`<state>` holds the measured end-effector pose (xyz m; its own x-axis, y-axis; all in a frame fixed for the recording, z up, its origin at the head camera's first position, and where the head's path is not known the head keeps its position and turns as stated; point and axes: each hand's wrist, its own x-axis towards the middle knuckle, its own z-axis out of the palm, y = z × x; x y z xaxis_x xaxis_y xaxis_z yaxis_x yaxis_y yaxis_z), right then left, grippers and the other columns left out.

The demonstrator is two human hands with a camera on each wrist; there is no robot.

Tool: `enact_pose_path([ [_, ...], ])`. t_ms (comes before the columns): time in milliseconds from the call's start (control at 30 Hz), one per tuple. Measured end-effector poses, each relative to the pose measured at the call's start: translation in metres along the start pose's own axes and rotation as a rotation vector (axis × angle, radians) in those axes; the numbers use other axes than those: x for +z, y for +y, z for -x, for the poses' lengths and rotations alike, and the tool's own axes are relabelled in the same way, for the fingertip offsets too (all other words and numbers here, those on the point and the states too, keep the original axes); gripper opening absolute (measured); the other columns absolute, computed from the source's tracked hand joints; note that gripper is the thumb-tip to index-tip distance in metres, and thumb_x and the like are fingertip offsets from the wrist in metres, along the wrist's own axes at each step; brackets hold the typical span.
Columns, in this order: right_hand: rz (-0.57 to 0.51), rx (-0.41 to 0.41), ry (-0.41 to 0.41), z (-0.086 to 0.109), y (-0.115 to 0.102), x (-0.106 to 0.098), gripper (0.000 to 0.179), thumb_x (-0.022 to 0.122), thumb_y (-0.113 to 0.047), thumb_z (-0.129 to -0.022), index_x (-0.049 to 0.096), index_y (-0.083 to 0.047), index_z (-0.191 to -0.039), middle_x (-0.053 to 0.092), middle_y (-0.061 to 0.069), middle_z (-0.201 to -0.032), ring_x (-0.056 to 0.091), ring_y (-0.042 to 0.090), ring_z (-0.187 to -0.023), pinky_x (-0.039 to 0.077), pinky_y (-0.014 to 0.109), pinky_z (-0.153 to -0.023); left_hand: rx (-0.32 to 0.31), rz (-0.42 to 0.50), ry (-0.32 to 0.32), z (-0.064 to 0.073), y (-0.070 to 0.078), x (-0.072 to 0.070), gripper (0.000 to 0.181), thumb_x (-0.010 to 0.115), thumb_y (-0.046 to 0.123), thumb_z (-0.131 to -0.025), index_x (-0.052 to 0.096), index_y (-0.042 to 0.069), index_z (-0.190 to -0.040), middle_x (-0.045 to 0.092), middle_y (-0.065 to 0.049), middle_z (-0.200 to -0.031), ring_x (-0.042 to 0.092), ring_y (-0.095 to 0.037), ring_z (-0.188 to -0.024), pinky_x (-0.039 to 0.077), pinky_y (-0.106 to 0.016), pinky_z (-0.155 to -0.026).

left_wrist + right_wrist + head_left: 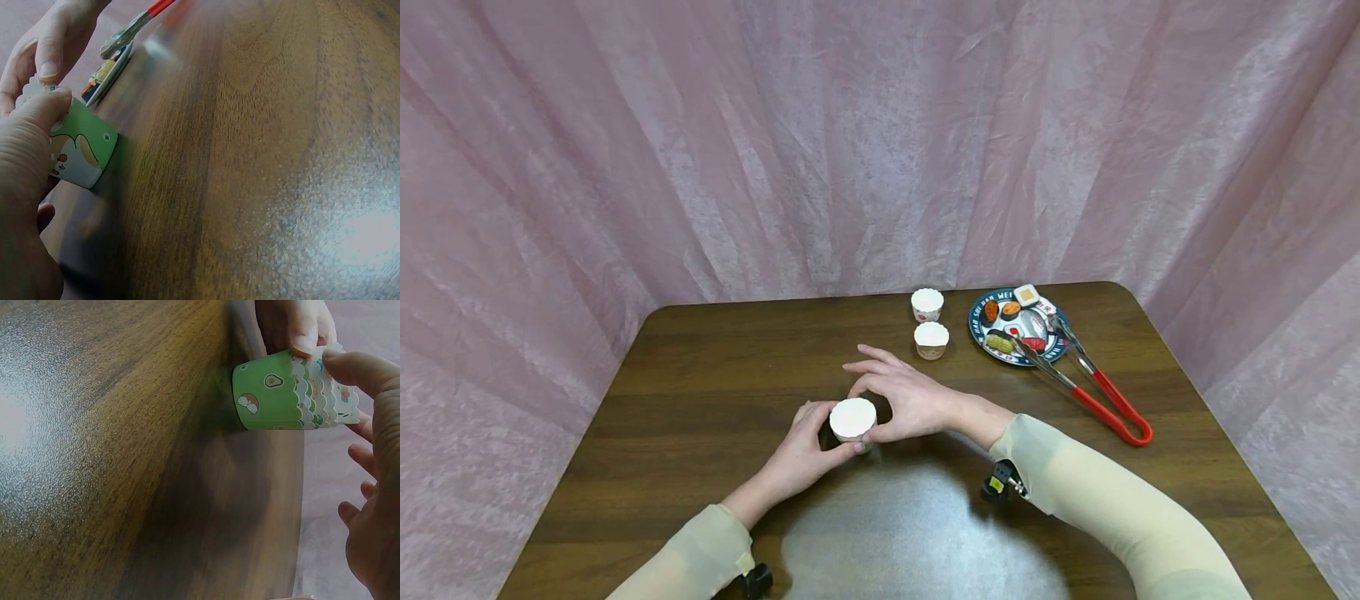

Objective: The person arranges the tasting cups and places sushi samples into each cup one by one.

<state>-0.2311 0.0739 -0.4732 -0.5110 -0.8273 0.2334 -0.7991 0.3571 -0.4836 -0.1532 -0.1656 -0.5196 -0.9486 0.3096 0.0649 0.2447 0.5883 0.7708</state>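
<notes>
A stack of nested paper baking cups stands near the middle of the table, white inside. Scalloped rims of several cups show in the right wrist view, the outermost cup being green with avocado prints. My left hand grips the stack from the left, thumb in front and fingers behind. From the right, my right hand pinches the uppermost cup at its rim between thumb and index finger, its other fingers spread. The far side of the stack is hidden.
Two separate paper cups stand behind my right hand, one behind the other. At the back right, a round plate holds several sushi-like pieces. Red-handled metal tongs rest with their tips on it. A pink curtain hangs behind the table.
</notes>
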Motion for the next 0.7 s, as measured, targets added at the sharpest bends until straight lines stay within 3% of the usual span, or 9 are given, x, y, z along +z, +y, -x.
enact_pose_path([
  [233,0.038,0.015,0.010,-0.001,-0.001,-0.001,0.046,0.085,-0.046,-0.077,0.065,-0.026,-0.112,0.043,0.004,-0.159,0.007,0.020,-0.156,0.014,0.046,-0.123,0.002,0.001,0.004,0.000,-0.001,0.001,0.068,0.078,0.059,-0.084,0.058,0.018,-0.135,0.060,0.004,-0.131,0.032,-0.032,-0.144,0.020,-0.061,-0.119],
  [467,0.009,0.027,0.046,0.000,-0.003,-0.010,0.044,0.085,-0.043,-0.077,0.064,-0.027,-0.112,0.040,-0.003,-0.160,0.007,0.017,-0.156,0.016,0.051,-0.122,0.009,-0.011,0.012,-0.001,-0.002,0.002,0.068,0.080,0.057,-0.084,0.058,0.018,-0.135,0.060,0.007,-0.130,0.039,-0.024,-0.134,0.036,-0.054,-0.110],
  [700,-0.062,0.020,0.114,0.002,-0.002,-0.027,0.043,0.084,-0.040,-0.079,0.064,-0.024,-0.114,0.041,0.002,-0.159,0.011,0.026,-0.156,0.016,0.054,-0.122,0.014,-0.013,0.012,-0.002,-0.002,0.001,0.068,0.081,0.056,-0.083,0.058,0.017,-0.134,0.060,0.007,-0.129,0.041,-0.022,-0.131,0.037,-0.052,-0.109],
])
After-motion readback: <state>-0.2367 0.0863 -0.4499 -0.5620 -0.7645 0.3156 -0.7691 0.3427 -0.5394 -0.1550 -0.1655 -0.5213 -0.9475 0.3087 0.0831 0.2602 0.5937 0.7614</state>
